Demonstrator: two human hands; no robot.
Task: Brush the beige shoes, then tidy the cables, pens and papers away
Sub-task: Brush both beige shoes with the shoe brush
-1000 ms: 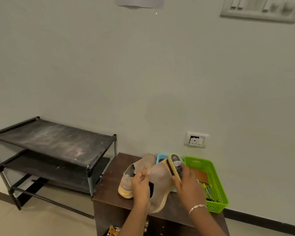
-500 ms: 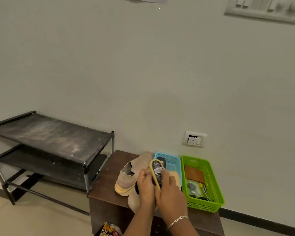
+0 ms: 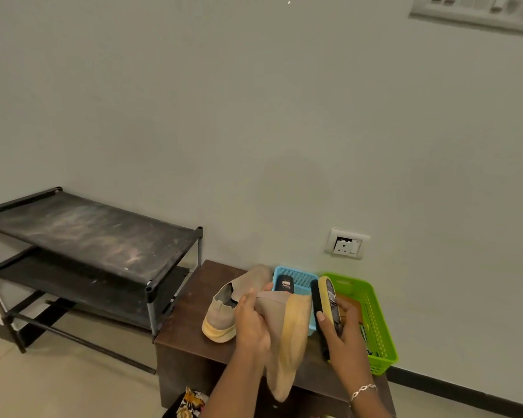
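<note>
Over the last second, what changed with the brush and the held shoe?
The right hand swept the yellow-backed shoe brush rightward off the beige slip-on shoe, still gripped by the left hand. The second beige shoe, blue plastic basket and green plastic basket stayed put.

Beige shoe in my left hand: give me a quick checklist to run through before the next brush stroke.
1. Shoe held securely: left hand grips the beige shoe above the table. Ok.
2. Brush held: right hand grips the brush. Ok.
3. Bristles turned toward the shoe: the dark bristle side faces it. Ok.
4. Bristles touching the shoe: cannot tell.
5. Second shoe out of the way: it rests on the table, left of the hands. Ok.
6. Room behind the brush: the green basket sits close behind the right hand and may get bumped. Not ok.
</note>
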